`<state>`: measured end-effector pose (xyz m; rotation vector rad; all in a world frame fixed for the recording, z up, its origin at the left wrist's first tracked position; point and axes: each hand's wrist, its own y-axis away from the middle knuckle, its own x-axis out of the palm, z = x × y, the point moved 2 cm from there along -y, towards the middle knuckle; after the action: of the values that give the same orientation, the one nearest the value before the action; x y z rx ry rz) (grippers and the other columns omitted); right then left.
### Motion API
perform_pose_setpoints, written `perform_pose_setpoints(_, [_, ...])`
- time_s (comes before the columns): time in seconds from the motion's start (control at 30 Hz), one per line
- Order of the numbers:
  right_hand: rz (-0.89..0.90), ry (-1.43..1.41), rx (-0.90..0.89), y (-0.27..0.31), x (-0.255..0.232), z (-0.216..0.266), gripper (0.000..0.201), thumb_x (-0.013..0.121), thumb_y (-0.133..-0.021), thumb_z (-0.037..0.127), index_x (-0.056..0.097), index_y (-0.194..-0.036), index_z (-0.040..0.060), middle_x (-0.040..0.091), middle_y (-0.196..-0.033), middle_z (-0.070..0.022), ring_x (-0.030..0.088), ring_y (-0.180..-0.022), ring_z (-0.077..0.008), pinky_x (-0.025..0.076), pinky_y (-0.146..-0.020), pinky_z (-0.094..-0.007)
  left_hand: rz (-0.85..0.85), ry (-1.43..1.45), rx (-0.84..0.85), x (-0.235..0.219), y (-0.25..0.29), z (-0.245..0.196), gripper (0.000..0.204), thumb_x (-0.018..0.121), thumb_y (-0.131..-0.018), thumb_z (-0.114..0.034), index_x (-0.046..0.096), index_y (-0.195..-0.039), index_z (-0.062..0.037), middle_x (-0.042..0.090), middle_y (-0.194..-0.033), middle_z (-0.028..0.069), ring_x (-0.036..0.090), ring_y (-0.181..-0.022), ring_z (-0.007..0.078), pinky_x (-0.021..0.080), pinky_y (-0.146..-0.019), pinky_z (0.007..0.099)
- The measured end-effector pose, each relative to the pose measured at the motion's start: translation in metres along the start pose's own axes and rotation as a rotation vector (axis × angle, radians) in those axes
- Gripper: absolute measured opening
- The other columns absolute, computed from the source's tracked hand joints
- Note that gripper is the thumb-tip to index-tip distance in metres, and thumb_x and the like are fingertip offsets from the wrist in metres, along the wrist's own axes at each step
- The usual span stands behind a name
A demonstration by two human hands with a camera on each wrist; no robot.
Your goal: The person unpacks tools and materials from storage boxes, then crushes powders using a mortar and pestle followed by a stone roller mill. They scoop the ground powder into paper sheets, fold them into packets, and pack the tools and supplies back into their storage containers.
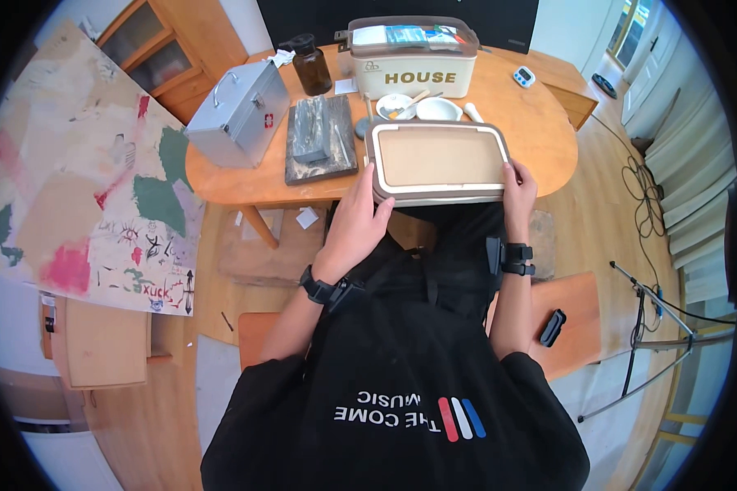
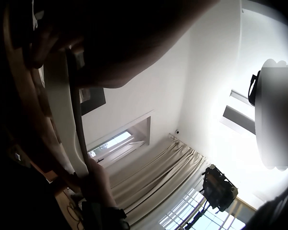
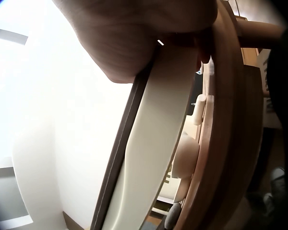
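A lidded cream box (image 1: 442, 157) with a brown rim is held level at the table's near edge, between both hands. My left hand (image 1: 359, 217) grips its left end, thumb on the near left corner of the lid. At the right end, my right hand (image 1: 518, 200) holds the box with the thumb along the rim. The cream side wall (image 2: 62, 105) shows in the left wrist view, and the same kind of wall (image 3: 158, 115) fills the middle of the right wrist view. Fingers under the box are mostly hidden.
Behind the box stand white bowls (image 1: 439, 110) and a HOUSE storage box (image 1: 413, 74). To the left are a dark board (image 1: 321, 164) with a grey block, a brown bottle (image 1: 311, 65) and a silver case (image 1: 239, 114). A small timer (image 1: 523, 77) lies at the right.
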<state>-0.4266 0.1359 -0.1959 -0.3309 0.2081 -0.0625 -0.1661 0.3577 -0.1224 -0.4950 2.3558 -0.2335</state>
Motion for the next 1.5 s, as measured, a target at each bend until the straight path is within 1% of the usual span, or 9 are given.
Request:
perform_pose_setpoints(0.2, [-0.202, -0.359, -0.06, -0.012, -0.008, 0.035, 0.034, 0.068, -0.099, 0.02, 0.069, -0.119, -0.0086, 0.073, -0.106, -0.0101, 0.064, -0.099, -0.0159, 0.05, -0.09, -0.0304, -0.077, -0.04, 0.102, -0.029, -0.027, -0.046, 0.061, 0.065, -0.098, -0.014, 0.039, -0.149, 0.0069, 0.06, -0.13, 0.031, 0.058, -0.12, 0.0466, 0.046, -0.104, 0.049])
perform_pose_setpoints(0.37, [-0.176, -0.348, -0.142, -0.087, 0.003, 0.098, 0.034, 0.069, -0.099, 0.02, 0.07, -0.118, -0.0079, 0.069, -0.098, -0.0039, 0.059, -0.085, -0.0106, 0.048, -0.076, -0.0272, -0.172, -0.057, 0.178, -0.067, -0.1, -0.063, 0.055, 0.063, -0.099, -0.018, 0.046, -0.146, 0.0053, 0.067, -0.119, 0.0269, 0.065, -0.111, 0.0426, 0.05, -0.098, 0.0459])
perform_pose_setpoints(0.5, [-0.057, -0.302, -0.233, -0.171, 0.045, 0.13, 0.036, 0.069, -0.096, 0.023, 0.071, -0.116, -0.0075, 0.068, -0.092, -0.0027, 0.056, -0.08, -0.0094, 0.046, -0.07, -0.0279, -0.236, 0.132, 0.342, -0.093, -0.189, -0.037, 0.045, 0.057, -0.102, -0.018, 0.054, -0.141, 0.0028, 0.073, -0.118, 0.0213, 0.071, -0.106, 0.0338, 0.054, -0.094, 0.0396])
perform_pose_setpoints(0.57, [-0.034, -0.294, -0.265, -0.207, 0.07, 0.139, 0.038, 0.069, -0.095, 0.024, 0.071, -0.115, -0.0076, 0.069, -0.091, -0.0036, 0.056, -0.08, -0.0101, 0.046, -0.071, -0.0286, -0.222, 0.143, 0.273, -0.102, -0.239, -0.012, 0.043, 0.056, -0.102, -0.017, 0.055, -0.14, 0.0037, 0.072, -0.12, 0.0209, 0.071, -0.108, 0.0315, 0.054, -0.095, 0.0387])
perform_pose_setpoints(0.63, [-0.04, -0.16, -0.259, -0.237, 0.097, 0.146, 0.048, 0.07, -0.091, 0.032, 0.072, -0.119, -0.007, 0.075, -0.101, -0.0133, 0.068, -0.091, -0.0213, 0.052, -0.082, -0.0346, -0.192, 0.174, 0.163, -0.107, -0.273, 0.011, 0.041, 0.054, -0.103, -0.016, 0.058, -0.138, 0.0056, 0.072, -0.122, 0.0205, 0.071, -0.11, 0.0284, 0.054, -0.096, 0.0377])
perform_pose_setpoints(0.67, [-0.04, -0.171, -0.272, -0.261, 0.113, 0.14, 0.048, 0.07, -0.091, 0.032, 0.072, -0.119, -0.007, 0.075, -0.101, -0.0133, 0.068, -0.091, -0.0213, 0.052, -0.082, -0.0346, -0.188, 0.189, 0.129, -0.108, -0.29, 0.022, 0.041, 0.054, -0.102, -0.015, 0.059, -0.137, 0.0065, 0.072, -0.122, 0.0205, 0.071, -0.11, 0.0276, 0.054, -0.095, 0.0376])
perform_pose_setpoints(0.8, [-0.096, 0.063, -0.268, -0.313, 0.155, 0.117, 0.063, 0.068, -0.085, 0.042, 0.07, -0.126, -0.0058, 0.072, -0.12, -0.0293, 0.068, -0.117, -0.0434, 0.051, -0.104, -0.0438, -0.206, 0.114, 0.075, -0.095, -0.336, 0.07, 0.042, 0.051, -0.104, -0.017, 0.057, -0.137, 0.0071, 0.07, -0.126, 0.0241, 0.068, -0.118, 0.0332, 0.052, -0.1, 0.0402])
perform_pose_setpoints(1.03, [-0.042, 0.021, -0.266, -0.298, 0.171, 0.108, 0.056, 0.067, -0.088, 0.033, 0.068, -0.122, -0.0119, 0.075, -0.099, -0.0216, 0.071, -0.091, -0.0276, 0.054, -0.085, -0.0392, -0.267, 0.05, 0.115, -0.081, -0.327, 0.07, 0.038, 0.048, -0.105, -0.017, 0.06, -0.138, -0.0013, 0.072, -0.115, 0.0232, 0.064, -0.108, 0.0382, 0.049, -0.1, 0.046])
perform_pose_setpoints(1.5, [0.029, -0.053, -0.196, -0.289, 0.164, 0.094, 0.048, 0.066, -0.092, 0.029, 0.069, -0.122, -0.0081, 0.071, -0.101, -0.0097, 0.061, -0.092, -0.0171, 0.048, -0.083, -0.0303, -0.237, -0.309, 0.219, -0.081, -0.329, 0.092, 0.043, 0.056, -0.101, -0.017, 0.059, -0.141, -0.0019, 0.07, -0.111, 0.0206, 0.059, -0.112, 0.0372, 0.048, -0.1, 0.0461])
